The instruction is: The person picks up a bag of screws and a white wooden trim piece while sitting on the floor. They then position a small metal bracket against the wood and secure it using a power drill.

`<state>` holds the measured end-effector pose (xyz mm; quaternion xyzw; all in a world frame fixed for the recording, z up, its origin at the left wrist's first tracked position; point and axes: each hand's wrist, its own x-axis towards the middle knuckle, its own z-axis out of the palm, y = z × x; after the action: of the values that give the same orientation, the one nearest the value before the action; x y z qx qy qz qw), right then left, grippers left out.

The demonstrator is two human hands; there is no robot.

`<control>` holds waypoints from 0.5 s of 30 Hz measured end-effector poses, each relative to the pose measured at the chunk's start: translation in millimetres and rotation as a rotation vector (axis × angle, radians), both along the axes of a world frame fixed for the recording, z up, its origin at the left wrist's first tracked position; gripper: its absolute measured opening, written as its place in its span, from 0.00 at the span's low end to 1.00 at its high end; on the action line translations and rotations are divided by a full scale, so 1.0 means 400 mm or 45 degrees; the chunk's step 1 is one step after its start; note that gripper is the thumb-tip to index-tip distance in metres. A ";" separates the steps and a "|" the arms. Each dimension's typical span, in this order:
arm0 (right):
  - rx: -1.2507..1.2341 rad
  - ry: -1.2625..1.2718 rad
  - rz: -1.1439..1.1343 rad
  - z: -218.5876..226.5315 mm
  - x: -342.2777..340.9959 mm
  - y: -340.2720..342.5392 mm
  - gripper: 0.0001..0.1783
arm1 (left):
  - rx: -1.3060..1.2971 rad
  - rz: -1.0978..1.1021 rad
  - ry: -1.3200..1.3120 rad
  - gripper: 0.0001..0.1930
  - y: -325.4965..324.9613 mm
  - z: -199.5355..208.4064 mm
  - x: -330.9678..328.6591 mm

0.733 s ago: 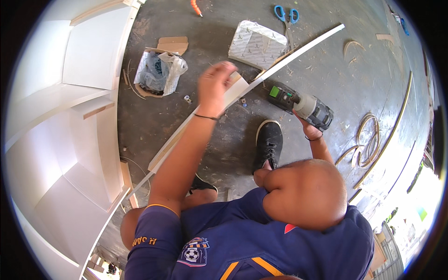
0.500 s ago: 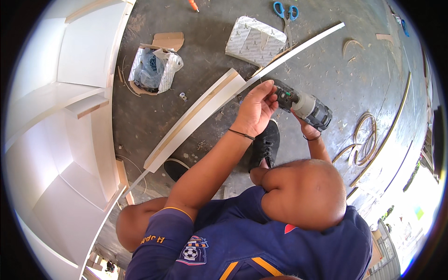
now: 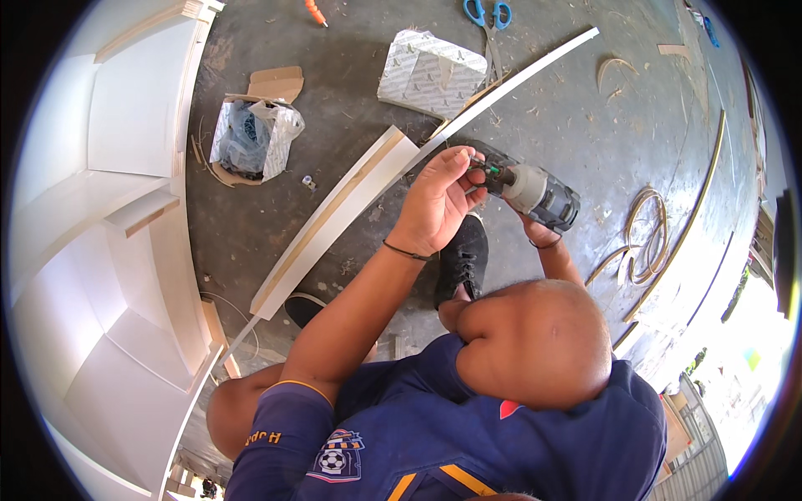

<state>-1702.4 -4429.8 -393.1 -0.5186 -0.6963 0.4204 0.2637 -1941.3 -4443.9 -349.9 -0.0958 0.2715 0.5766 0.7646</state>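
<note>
My left hand point(image 3: 436, 199), fingers curled, I cannot tell on what, has come to the drill point(image 3: 535, 192) which my right hand point(image 3: 541, 233) grips; work now seems there

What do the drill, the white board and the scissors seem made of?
Drill: probably moulded plastic; mostly dull grey and black housing. White board: perhaps laminated wood; smooth white faces, woody tan strip. Scissors: likely plastic handles, evenly blue; probably metal blades, plain grey.

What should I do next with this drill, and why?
Perhaps steady the drill and check its nose with your left hand: your right hand holds the drill, and the left fingertips are close by the nose. Whether they pinch anything is unclear.
</note>
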 end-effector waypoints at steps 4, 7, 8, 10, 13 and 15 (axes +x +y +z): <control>0.051 -0.053 0.058 -0.004 -0.005 0.003 0.24 | 0.102 -0.065 0.286 0.08 0.006 -0.005 -0.024; 0.118 -0.122 0.124 -0.012 -0.012 0.012 0.25 | 0.139 -0.145 0.466 0.08 0.014 -0.003 -0.044; 0.147 -0.158 0.155 -0.015 -0.010 0.014 0.25 | 0.144 -0.159 0.478 0.08 0.015 -0.001 -0.045; 0.205 -0.235 0.213 -0.020 -0.005 0.015 0.25 | 0.154 -0.188 0.502 0.08 0.017 0.001 -0.046; 0.241 -0.285 0.250 -0.032 -0.010 0.017 0.25 | 0.187 -0.178 0.497 0.08 0.014 0.002 -0.041; 0.154 -0.131 0.179 -0.040 -0.031 0.012 0.24 | 0.181 -0.155 0.434 0.11 0.006 -0.005 -0.043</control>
<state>-1714.8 -4425.1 -409.2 -0.4727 -0.7675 0.3680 0.2282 -1958.6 -4441.6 -351.9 0.0741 0.3608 0.5549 0.7459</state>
